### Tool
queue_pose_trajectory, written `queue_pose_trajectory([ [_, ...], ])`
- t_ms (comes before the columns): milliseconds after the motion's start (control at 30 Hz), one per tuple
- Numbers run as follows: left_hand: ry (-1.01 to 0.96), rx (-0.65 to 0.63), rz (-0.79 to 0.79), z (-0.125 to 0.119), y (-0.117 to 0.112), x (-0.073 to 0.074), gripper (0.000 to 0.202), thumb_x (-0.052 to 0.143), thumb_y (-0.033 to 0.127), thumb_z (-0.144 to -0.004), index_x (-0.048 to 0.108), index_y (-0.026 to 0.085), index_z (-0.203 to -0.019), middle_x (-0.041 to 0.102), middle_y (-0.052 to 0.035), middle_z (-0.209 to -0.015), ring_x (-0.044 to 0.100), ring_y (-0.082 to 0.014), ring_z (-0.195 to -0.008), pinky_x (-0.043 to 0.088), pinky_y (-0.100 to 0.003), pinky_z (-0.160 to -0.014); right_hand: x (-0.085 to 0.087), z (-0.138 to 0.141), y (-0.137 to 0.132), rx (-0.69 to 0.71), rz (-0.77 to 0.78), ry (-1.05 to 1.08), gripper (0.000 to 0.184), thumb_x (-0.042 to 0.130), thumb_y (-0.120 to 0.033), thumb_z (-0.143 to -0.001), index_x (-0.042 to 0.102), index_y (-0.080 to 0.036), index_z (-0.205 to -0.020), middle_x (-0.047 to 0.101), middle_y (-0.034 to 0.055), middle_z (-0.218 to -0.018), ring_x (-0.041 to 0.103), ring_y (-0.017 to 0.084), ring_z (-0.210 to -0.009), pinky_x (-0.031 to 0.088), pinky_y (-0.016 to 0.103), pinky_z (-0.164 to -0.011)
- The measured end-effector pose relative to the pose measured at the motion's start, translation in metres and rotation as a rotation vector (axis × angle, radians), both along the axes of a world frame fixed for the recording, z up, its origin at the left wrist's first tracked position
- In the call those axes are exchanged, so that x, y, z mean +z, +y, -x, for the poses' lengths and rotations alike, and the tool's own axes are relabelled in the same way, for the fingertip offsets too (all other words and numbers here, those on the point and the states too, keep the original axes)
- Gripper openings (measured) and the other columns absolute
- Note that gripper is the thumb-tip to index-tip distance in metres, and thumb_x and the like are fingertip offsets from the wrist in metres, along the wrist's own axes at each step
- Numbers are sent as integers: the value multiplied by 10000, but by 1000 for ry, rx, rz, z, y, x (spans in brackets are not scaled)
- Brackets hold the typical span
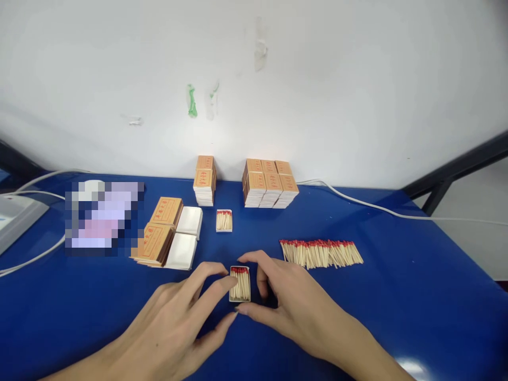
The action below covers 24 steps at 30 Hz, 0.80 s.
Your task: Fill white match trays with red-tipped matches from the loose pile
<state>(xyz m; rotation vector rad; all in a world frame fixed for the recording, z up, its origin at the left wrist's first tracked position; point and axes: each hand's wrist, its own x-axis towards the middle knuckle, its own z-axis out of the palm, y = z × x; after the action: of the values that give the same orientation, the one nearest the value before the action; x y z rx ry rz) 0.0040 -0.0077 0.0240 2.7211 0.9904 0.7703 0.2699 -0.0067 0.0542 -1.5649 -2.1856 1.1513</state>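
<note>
A small white matchbox tray (pixel 240 301) filled with matches (pixel 242 288) lies on the blue table before me, their red heads toward the wall. The thumb and index finger of my right hand (pixel 296 301) pinch the tray at its near and far ends. My left hand (pixel 178 312) reaches over from the left with its fingers apart. One of its fingertips touches the matches at the tray's left side, and its thumb is by the near edge. Beyond my hands stands a second filled tray (pixel 224 221). A row of loose matches (pixel 321 254) lies to the right.
Orange matchbox sleeves (pixel 156 243) and white trays (pixel 182 251) are stacked on the left. Closed matchboxes (pixel 204 180) and a wider block of matchboxes (pixel 270 182) stand by the wall. A pixelated area (pixel 105 214) and white cables (pixel 35 259) are farther left; another cable (pixel 357 202) runs right.
</note>
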Motion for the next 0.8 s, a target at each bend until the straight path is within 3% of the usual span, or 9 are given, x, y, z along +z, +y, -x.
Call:
queue_pose_trajectory([
  [133, 20, 9, -118, 0, 2, 3, 374, 486, 359, -1227, 675, 153, -1476, 780, -116, -1329, 863, -164, -892, 713, -287, -673, 2, 0, 0, 9, -11, 3, 634, 904, -416, -1013, 608, -270, -1555, 708, -30, -972, 669, 204, -856, 470, 350, -770],
  [367, 16, -88, -510, 4, 0, 3, 389, 766, 270, -1076, 744, 79, -1414, 863, -169, -1256, 875, -262, -856, 704, -387, -651, 3, 6, -1, -17, -23, -11, 809, 976, -442, -919, 586, -232, -1595, 704, -11, -991, 684, 232, -894, 485, 365, -793],
  [467, 19, -84, -525, 4, 1, 5, 389, 742, 276, -1083, 740, 54, -1402, 871, -178, -1214, 872, -252, -841, 700, -373, -641, 3, 7, -2, -17, -19, -17, 833, 983, -436, -903, 574, -236, -1601, 711, -5, -1007, 685, 236, -907, 483, 369, -805],
  [667, 49, -94, -493, 3, 8, 13, 359, 718, 275, -1096, 735, 48, -1373, 883, -183, -1179, 884, -255, -824, 710, -365, -620, 2, 5, -7, -23, -6, -20, 685, 941, -443, -922, 608, -230, -1482, 710, 31, -1085, 679, 251, -939, 491, 392, -810],
  [800, 73, -82, -451, 3, 11, 14, 301, 667, 236, -1129, 731, 58, -1363, 891, -170, -1180, 897, -243, -857, 724, -348, -657, -2, 4, -9, -27, -39, 8, 565, 854, -312, -965, 601, -260, -1467, 704, 26, -1101, 677, 232, -934, 507, 390, -822],
])
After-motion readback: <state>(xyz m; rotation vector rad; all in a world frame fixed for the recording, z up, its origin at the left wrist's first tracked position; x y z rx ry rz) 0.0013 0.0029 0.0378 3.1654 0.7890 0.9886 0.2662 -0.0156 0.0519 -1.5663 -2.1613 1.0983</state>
